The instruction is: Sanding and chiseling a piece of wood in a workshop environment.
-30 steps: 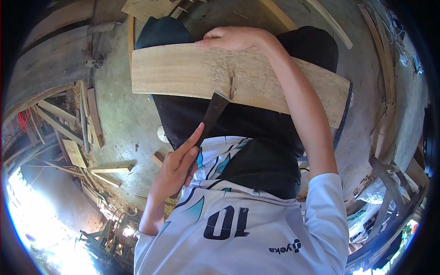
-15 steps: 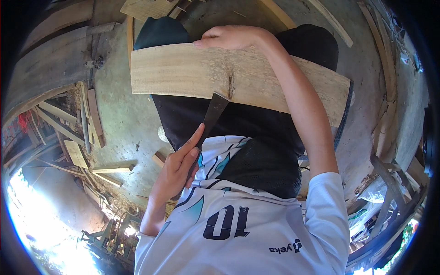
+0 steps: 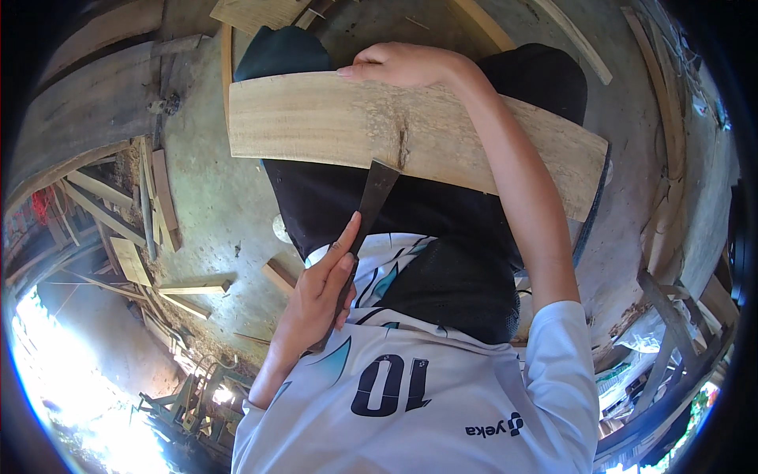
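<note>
A long pale wooden board (image 3: 308, 118) lies across my lap, with a dark knot and a crack near its middle. My right hand (image 3: 407, 65) is closed over its far edge, and that forearm crosses the board's right half. In my left hand (image 3: 320, 288) is a dark flat-bladed tool (image 3: 377, 193) with a square end, the index finger stretched along the blade. Its tip meets the board's near edge just left of the knot, as far as I can see. My fingers and palm hide part of the handle.
Offcuts (image 3: 193, 290) and scrap wood (image 3: 103, 197) lie on the concrete floor (image 3: 201, 213) to the left. Another wooden piece (image 3: 280, 276) is near my left hand. Long strips (image 3: 572, 39) lie beyond my knees, and wooden pieces (image 3: 671, 316) are at the right.
My left hand has shifted slightly right, swinging the tool's handle end the same way while the tip stays by the knot. My right hand keeps its hold on the board.
</note>
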The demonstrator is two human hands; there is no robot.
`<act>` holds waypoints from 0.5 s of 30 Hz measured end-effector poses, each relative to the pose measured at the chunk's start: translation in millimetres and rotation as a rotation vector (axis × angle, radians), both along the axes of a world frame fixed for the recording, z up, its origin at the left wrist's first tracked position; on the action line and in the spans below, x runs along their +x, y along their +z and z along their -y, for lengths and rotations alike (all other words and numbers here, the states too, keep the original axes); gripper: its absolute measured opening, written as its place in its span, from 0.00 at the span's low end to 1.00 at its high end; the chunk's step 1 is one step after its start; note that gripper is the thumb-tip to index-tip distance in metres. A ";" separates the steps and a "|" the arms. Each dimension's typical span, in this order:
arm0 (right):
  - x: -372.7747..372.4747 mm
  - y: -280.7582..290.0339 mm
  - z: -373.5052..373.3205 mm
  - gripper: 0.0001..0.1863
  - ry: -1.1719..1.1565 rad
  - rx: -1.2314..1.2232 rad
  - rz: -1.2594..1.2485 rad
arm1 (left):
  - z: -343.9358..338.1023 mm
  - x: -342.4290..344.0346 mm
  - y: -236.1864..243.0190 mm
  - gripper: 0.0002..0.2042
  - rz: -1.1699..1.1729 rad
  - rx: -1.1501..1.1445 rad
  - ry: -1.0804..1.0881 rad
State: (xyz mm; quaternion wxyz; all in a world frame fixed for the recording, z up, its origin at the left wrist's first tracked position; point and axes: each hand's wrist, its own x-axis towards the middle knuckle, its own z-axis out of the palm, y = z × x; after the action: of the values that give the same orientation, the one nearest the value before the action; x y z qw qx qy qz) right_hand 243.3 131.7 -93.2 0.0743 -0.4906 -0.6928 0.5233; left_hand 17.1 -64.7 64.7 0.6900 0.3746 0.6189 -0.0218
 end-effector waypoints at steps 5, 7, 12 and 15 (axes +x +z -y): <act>-1.1 -0.9 -1.6 0.36 0.001 -0.007 0.000 | 12.0 4.5 -5.3 0.23 0.040 0.015 0.065; -1.8 2.1 -1.1 0.36 -0.014 -0.006 -0.003 | 15.9 6.0 -6.7 0.23 0.030 0.051 0.074; 0.5 -1.9 -1.6 0.37 -0.007 0.002 0.012 | 20.0 12.0 -7.6 0.23 0.012 0.066 0.077; -0.1 -0.4 -1.0 0.37 -0.016 -0.003 0.017 | 21.5 14.0 -7.4 0.23 -0.004 0.080 0.069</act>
State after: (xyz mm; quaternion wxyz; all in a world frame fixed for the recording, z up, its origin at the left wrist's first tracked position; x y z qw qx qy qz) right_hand 243.2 132.7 -93.6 0.0719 -0.5008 -0.6886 0.5195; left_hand 31.1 -86.2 57.3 0.6737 0.3801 0.6333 0.0260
